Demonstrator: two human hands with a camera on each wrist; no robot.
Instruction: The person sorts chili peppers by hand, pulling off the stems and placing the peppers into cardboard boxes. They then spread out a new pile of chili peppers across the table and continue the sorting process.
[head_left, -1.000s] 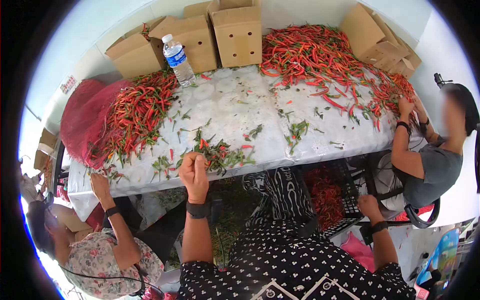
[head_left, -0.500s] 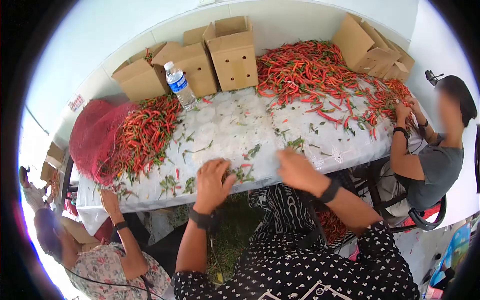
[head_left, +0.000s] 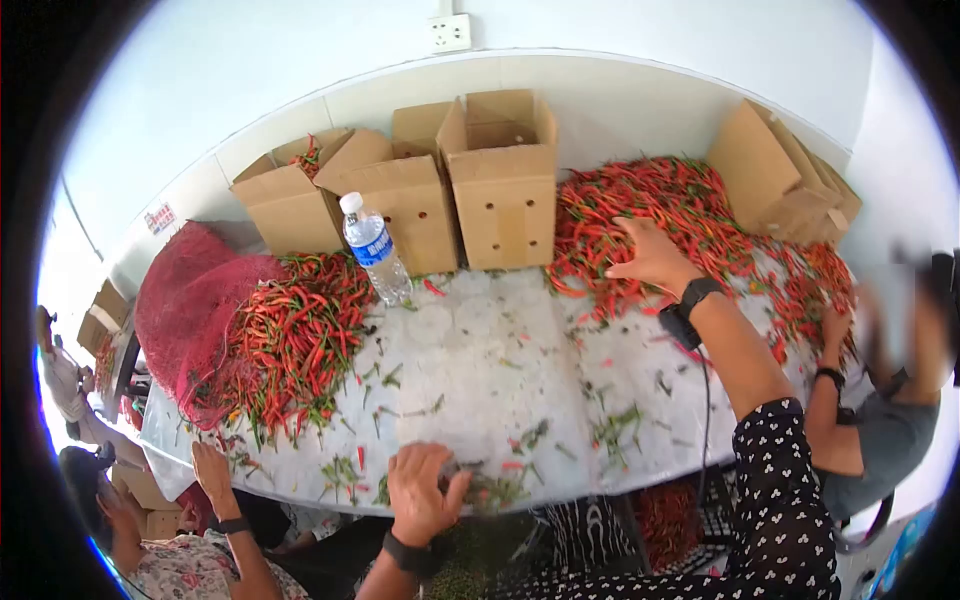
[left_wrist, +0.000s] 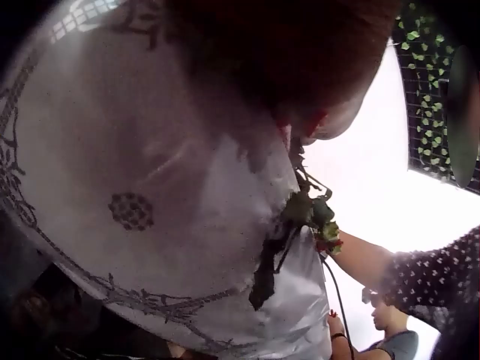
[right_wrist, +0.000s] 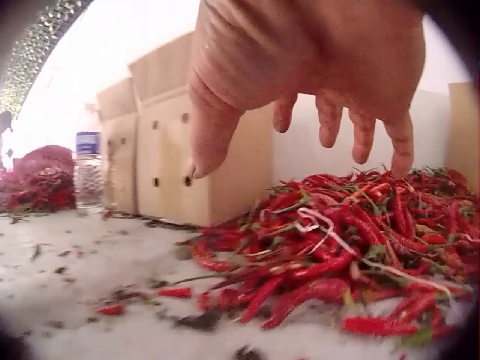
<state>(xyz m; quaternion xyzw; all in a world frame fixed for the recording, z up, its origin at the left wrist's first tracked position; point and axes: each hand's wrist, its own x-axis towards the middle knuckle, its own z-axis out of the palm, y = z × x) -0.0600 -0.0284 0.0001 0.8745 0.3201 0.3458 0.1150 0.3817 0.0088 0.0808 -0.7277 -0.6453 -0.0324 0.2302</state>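
Note:
My right hand (head_left: 655, 258) reaches over the near left part of the big heap of red chili peppers (head_left: 690, 195). In the right wrist view its fingers spread downward above the chili peppers (right_wrist: 322, 277), thumb apart, holding nothing. A thin white string (right_wrist: 337, 240) lies across that heap. My left hand (head_left: 422, 490) is low at the table's near edge, thumb held away from the fingers, beside a scatter of green stems and leaves (head_left: 490, 488). In the left wrist view the hand is dark, with bits of red showing under it and wilted leaves (left_wrist: 300, 210) beyond.
Cardboard boxes (head_left: 505, 215) line the wall, with a water bottle (head_left: 378, 250) before them. A red mesh bag (head_left: 190, 320) and another chili heap (head_left: 300, 345) lie left. People sit at both sides, one hand (head_left: 212, 470) on the left. A black crate (head_left: 715, 520) stands below the table.
My right hand has risen from beside my lap, crossed the table edge and reached the big chili heap. My left hand has gone from a fist to loosened fingers. The head view has tilted up.

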